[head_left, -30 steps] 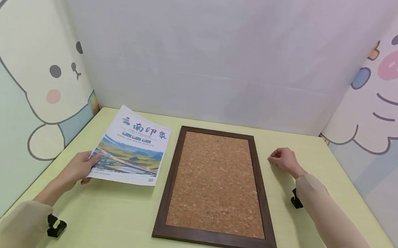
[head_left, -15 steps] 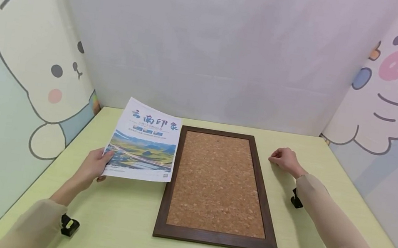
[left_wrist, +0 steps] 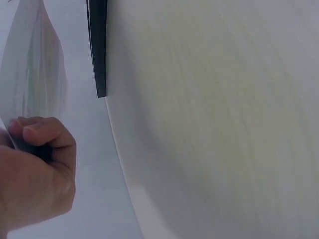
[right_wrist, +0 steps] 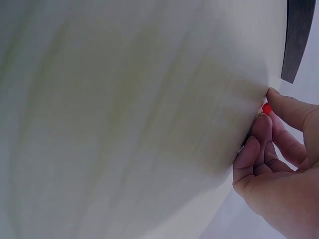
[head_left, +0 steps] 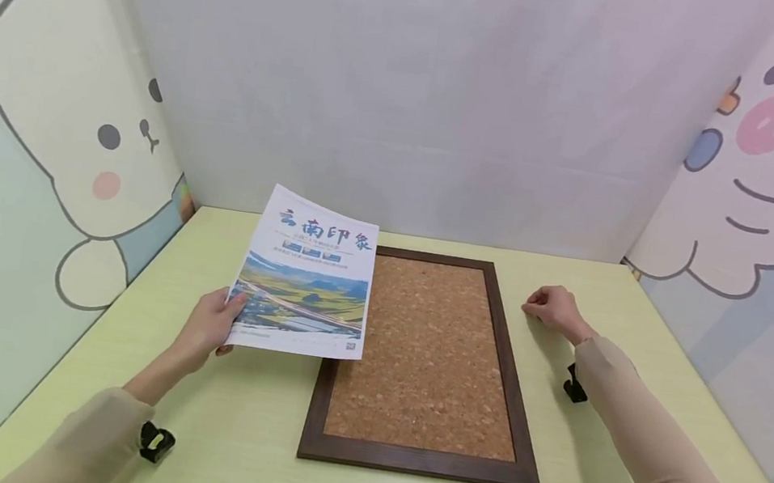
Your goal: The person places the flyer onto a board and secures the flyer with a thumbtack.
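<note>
The left hand (head_left: 211, 323) grips the white paper sheet with blue lettering and a landscape print (head_left: 307, 288) by its lower left edge, thumb on the front, while the right hand (head_left: 554, 308) pinches a small, round, bright-red thing (right_wrist: 267, 107) at its fingertips. The sheet is held up tilted, its right part overlapping the upper left of the rectangular brown cork board in a dark wooden frame (head_left: 430, 361) in the head view. Strips of the pale yellow-green tabletop (head_left: 229, 433) border the frame's left, right and near edges, the right hand sitting just beyond the right one.
</note>
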{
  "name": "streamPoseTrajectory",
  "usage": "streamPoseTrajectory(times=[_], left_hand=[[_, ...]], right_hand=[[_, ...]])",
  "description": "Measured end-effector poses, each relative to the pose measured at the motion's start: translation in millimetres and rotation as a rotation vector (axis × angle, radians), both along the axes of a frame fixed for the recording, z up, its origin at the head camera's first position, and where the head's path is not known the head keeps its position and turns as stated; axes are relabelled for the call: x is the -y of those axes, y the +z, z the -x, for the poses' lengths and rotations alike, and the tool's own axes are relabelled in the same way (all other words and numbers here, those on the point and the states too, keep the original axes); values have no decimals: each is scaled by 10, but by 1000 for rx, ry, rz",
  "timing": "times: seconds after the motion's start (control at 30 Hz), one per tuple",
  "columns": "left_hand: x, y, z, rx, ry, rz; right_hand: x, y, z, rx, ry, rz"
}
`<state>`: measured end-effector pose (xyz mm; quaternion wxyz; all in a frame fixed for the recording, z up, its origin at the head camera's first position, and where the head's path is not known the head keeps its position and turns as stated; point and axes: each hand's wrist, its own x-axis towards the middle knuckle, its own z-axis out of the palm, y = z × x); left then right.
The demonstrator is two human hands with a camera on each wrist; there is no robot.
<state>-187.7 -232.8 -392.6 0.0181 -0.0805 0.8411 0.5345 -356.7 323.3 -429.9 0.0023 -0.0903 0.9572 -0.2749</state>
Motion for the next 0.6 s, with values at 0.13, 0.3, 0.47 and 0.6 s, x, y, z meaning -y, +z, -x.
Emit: streamPoseTrajectory(times=[0.13,0.3,0.47,0.6], left_hand=[[-111,3,-22,-10,14,-29],[-262,-9,-51,-23,34,-60],[-430,-12,-90,-35,39,-64],[-565,-20,-128,-36,38,-57]], right_hand=[[-6,-5,10,1,-10,-2],[-5,-3,11,5,-9,8],[-8,4,10,9,-11,3],[-10,-7,14,19,-5,7]])
